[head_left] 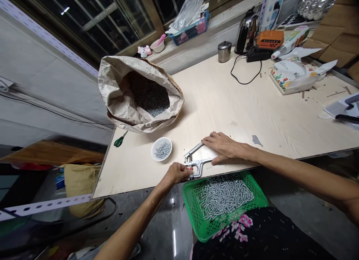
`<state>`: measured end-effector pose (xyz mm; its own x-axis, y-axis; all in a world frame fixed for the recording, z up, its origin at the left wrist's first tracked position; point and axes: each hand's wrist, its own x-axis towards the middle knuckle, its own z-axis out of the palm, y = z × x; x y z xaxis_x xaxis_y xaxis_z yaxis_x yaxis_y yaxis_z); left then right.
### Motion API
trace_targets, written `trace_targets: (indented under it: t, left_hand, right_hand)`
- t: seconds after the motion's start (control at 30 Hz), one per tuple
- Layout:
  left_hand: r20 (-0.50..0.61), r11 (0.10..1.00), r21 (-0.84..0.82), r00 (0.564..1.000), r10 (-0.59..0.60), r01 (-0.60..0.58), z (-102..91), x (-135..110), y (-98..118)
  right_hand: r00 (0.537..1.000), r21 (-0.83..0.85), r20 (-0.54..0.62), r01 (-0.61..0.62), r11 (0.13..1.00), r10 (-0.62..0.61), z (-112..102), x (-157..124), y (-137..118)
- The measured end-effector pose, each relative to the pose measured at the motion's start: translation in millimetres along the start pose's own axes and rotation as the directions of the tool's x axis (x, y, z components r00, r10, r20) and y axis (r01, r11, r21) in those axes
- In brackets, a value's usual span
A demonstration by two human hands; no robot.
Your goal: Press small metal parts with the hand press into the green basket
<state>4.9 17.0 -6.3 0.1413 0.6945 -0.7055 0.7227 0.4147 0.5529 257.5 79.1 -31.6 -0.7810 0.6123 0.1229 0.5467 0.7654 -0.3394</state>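
My right hand point(223, 146) is wrapped over the spread handles of silver snap-fastener pliers point(198, 163), which lie at the table's front edge. At their jaws, my left hand point(178, 173) has its fingers pinched together; whatever small piece they hold is hidden. A bit of red shows at the jaws beside the fingertips. Left of the pliers stands a small white bowl point(153, 155) of short metal pieces. Below the table edge, a green basket point(190, 207) at my lap holds many short silvery metal pieces.
A large open sack point(112, 80) with small metal pieces inside stands behind the bowl. Green-handled scissors point(119, 141) lie at the left edge. Farther back are a lidded metal canister point(224, 52), a kettle point(246, 32), a black cable point(244, 83) and a tissue pack point(291, 75).
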Motion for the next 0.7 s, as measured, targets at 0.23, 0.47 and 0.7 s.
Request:
trace_targets:
  t: [0.23,0.47,0.7]
  left_hand:
    - [-0.248,0.977,0.214,0.968,0.031,0.024,13.2,-12.0,0.4]
    - [-0.251,0.634,0.661,0.678,0.691,-0.401,38.7,4.0,25.3]
    - [-0.030,0.525,0.706,0.720,0.693,-0.475,31.1,31.8,45.2]
  right_hand:
    - [0.997,0.073,0.004,-0.071,0.995,0.071,-1.6,-7.4,-7.3]
    - [0.996,0.119,0.021,-0.083,0.989,0.082,-7.4,-15.2,-20.9]
    - [0.985,0.029,-0.003,-0.170,0.985,0.170,-11.2,-23.6,-22.6]
